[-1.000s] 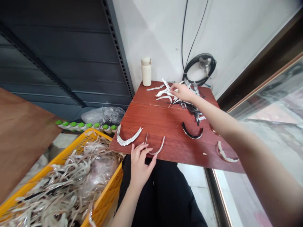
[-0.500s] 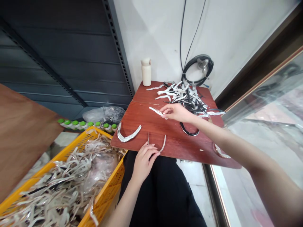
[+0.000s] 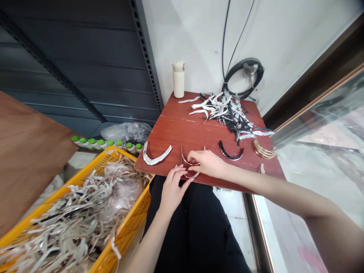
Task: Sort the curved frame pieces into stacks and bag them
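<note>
The reddish-brown tabletop (image 3: 176, 132) spreads under the fingers and beyond them; the yellow crate (image 3: 133, 220) stands to their left, full of loose strips (image 3: 75, 206). Past the fingers lies a heap of black and white strips (image 3: 218, 110). On the right hand (image 3: 212, 163), the fingers seem pinched on the upper curved strip (image 3: 182, 154); on the left hand (image 3: 173, 185) they are slightly parted at the lower curved strip (image 3: 195, 176), their hold partly hidden. The step appears to be bringing both curves together, calling for steady left fingers and a small, level right-hand shift.
</note>
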`<state>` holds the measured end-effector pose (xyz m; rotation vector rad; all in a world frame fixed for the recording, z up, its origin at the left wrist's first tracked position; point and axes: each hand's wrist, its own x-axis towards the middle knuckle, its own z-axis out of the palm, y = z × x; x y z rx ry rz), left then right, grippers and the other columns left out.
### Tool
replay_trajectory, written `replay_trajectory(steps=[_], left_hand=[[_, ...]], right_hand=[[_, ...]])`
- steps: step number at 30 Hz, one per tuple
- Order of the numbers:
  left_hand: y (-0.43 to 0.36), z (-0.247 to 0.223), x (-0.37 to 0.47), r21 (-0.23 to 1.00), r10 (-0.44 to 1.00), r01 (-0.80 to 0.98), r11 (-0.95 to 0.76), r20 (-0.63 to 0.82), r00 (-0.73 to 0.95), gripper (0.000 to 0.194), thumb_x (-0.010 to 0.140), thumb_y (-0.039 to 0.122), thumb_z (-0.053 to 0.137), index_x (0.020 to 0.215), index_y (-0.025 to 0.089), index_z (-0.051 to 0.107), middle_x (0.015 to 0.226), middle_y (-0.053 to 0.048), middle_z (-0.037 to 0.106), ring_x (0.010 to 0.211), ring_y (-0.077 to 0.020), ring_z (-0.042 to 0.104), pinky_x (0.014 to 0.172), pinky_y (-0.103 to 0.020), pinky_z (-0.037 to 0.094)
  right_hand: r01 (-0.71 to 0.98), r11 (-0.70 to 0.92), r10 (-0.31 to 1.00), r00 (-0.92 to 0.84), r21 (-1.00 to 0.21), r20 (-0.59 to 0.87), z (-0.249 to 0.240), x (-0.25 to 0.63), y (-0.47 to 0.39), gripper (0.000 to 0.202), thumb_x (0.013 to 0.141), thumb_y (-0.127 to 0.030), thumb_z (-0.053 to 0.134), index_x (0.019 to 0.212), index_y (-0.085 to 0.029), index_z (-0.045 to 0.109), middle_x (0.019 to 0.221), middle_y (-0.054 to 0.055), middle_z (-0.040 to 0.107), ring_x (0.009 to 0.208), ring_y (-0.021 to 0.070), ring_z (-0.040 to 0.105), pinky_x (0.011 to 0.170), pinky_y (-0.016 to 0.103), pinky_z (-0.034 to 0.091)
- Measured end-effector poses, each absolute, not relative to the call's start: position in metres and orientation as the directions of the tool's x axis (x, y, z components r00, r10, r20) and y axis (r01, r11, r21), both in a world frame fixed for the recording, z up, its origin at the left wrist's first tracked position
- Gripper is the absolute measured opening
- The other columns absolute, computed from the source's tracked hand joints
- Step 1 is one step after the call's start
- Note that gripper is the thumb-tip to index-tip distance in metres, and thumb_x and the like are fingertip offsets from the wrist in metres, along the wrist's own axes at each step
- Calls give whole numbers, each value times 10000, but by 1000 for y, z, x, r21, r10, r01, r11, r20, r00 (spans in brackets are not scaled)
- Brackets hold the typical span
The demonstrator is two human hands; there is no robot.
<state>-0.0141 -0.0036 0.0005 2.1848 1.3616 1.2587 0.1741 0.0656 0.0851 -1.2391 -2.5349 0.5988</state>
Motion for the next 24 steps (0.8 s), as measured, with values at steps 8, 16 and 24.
replay_trajectory(steps=[8, 16, 24], left_hand=[[-4, 2, -10, 606, 832, 625, -493, 539, 133, 341, 889, 323, 660, 1198, 221, 557, 1133, -76, 634, 1090, -209, 651, 964, -373, 557], [-4, 2, -9, 592, 829, 637, -494, 542, 139, 368, 893, 297, 658, 1236, 220, 550, 1168, -82, 641, 1112, -209, 642, 977, -373, 552], [0, 1, -9, 507, 769, 638, -580, 600, 221, 162, 899, 228, 642, 1060, 219, 627, 1055, -53, 686, 1145, -230, 632, 1022, -435, 522]], right_hand=[[719, 529, 790, -611, -451, -48, 94, 179, 54, 64, 886, -178, 669, 875, -219, 717, 867, 15, 752, 858, 190, 681, 785, 280, 446], [628, 512, 772, -635, -586, -6, 80, 176, 51, 105, 854, -144, 677, 934, -206, 652, 898, 20, 732, 842, 181, 677, 733, 255, 443], [521, 482, 725, -689, -705, -13, 90, 180, 59, 126, 871, -172, 639, 984, -224, 624, 880, -11, 756, 786, 148, 712, 723, 233, 474]])
